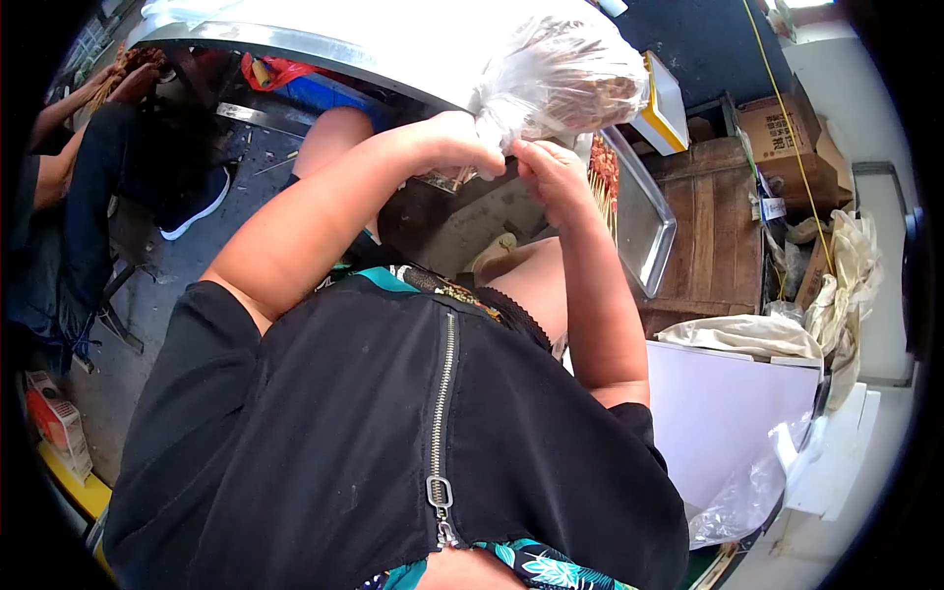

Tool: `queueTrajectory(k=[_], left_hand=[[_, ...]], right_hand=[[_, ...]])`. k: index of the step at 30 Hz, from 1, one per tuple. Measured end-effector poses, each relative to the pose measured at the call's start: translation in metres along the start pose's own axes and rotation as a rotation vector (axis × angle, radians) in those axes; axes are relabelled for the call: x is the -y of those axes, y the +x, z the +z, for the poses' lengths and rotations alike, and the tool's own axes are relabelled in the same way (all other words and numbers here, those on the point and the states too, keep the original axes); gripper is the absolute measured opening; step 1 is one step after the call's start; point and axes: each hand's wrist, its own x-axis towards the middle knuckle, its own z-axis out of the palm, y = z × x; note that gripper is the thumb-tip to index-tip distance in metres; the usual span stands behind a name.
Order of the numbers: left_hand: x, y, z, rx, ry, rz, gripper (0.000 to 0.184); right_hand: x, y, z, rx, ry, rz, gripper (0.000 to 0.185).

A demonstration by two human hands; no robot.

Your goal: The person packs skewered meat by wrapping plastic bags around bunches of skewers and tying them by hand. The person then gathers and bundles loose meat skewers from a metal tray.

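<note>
A clear plastic bag (580, 84) filled with brown skewered pieces rests at the edge of the white table (374, 44), its gathered neck toward my body. My left hand (457, 143) is closed round the left side of the bag's neck. Close beside it on the right, my right hand (551, 177) pinches the neck's twisted plastic between thumb and finger. The fingertips of both hands nearly meet. Below and right of the bag, reddish skewers (603, 177) lie on a metal tray (651, 231), partly hidden by my right forearm.
At the far left a co-worker's hands (138, 81) hold a bunch of skewers. A red bag (275, 71) lies under the table edge. On the right are a wooden surface (703, 226), a cardboard box (782, 133), a white box (728, 393) and cloth (851, 285).
</note>
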Motion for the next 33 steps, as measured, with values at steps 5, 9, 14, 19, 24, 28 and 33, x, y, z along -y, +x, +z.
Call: queueTrajectory(k=[5, 9, 14, 19, 24, 28, 33], left_hand=[[0.005, -0.004, 0.011, 0.009, -0.195, 0.07, 0.025], [0.033, 0.012, 0.045, -0.486, 0.218, 0.369, 0.045], [0.046, 0.027, 0.07, -0.657, 0.098, 0.423, 0.056], [0.02, 0.028, 0.049, -0.342, -0.314, 0.321, 0.052], [0.001, 0.008, 0.043, -0.205, -0.37, 0.262, 0.038], [-0.002, 0.004, 0.035, -0.008, -0.515, 0.035, 0.038], [0.01, 0.02, 0.032, 0.063, -0.734, 0.004, 0.036]], right_hand=[[0.009, -0.002, 0.015, 0.021, 0.125, 0.078, 0.029], [0.019, -0.007, 0.033, 0.053, -0.004, 0.079, 0.028], [0.021, -0.007, 0.021, 0.02, -0.961, -0.413, 0.032], [0.018, -0.017, -0.013, -0.301, -1.094, -0.692, 0.033], [-0.009, -0.016, -0.018, -0.351, -0.327, -0.37, 0.025], [-0.034, -0.004, -0.017, -0.269, 0.456, -0.138, 0.011], [-0.046, 0.023, -0.019, -0.214, 0.941, -0.101, 0.006]])
